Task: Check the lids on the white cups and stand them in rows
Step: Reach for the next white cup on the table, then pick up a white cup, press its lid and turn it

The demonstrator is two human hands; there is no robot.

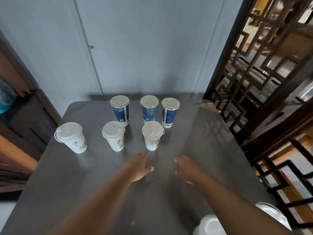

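Head camera: both forearms are extended over the dark grey table (pixel 50 175); the left hand (pixel 139 167) and right hand (pixel 186 168) are held open, empty, near a lidded white paper cup (pixel 152 138).

Two rows of cups on the table (pixel 84 192)!
Back row (pixel 149 109) of three stands at twelve o'clock, by the wall; front row (pixel 113 136) of three just before it, its left cup (pixel 71 137) set apart out toward ten o'clock.

Three lidded white cups (pixel 72 138) (pixel 114 138) (pixel 152 136) stand in a row on grey table (pixel 211 175). Three blue cups (pixel 120 112) (pixel 149 111) (pixel 169 114) stand behind them. Left hand (pixel 138 168) and right hand (pixel 186 168) are near them, both empty.
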